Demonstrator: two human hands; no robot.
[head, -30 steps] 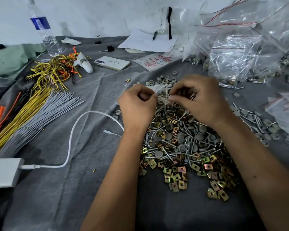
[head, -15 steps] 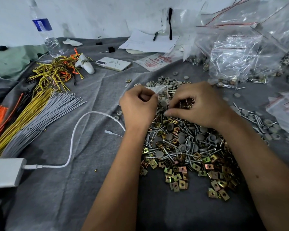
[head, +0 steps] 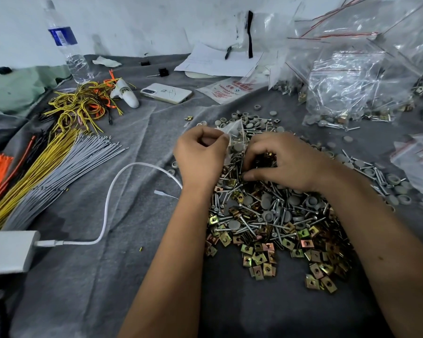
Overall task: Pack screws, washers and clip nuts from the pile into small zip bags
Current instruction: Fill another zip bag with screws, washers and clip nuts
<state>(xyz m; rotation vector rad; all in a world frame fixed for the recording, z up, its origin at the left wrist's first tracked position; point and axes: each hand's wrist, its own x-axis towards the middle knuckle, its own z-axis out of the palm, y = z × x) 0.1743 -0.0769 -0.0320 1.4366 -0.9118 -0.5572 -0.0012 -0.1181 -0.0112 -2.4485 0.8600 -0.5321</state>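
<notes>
a small clear zip bag point(head: 232, 132) was held pinched in the curled fingers of the left hand point(head: 200, 152), just above the far edge of the pile point(head: 274, 215). the right hand point(head: 286, 162) was laid on the pile just beside the bag, its fingers curled down into the hardware; whether anything was clamped between them could not be told. the pile was spread on the grey cloth point(head: 108, 276): screws point(head: 242, 229) and grey washers point(head: 235, 225) in the middle, brass-coloured clip nuts point(head: 259, 258) along the near edge. filled bags point(head: 347, 93) were heaped at the far right. bundles of wire point(head: 59, 162) were noted to the left, a white cable point(head: 108, 215) beside them, a phone point(head: 167, 93) and a water bottle point(head: 69, 47) further back.
</notes>
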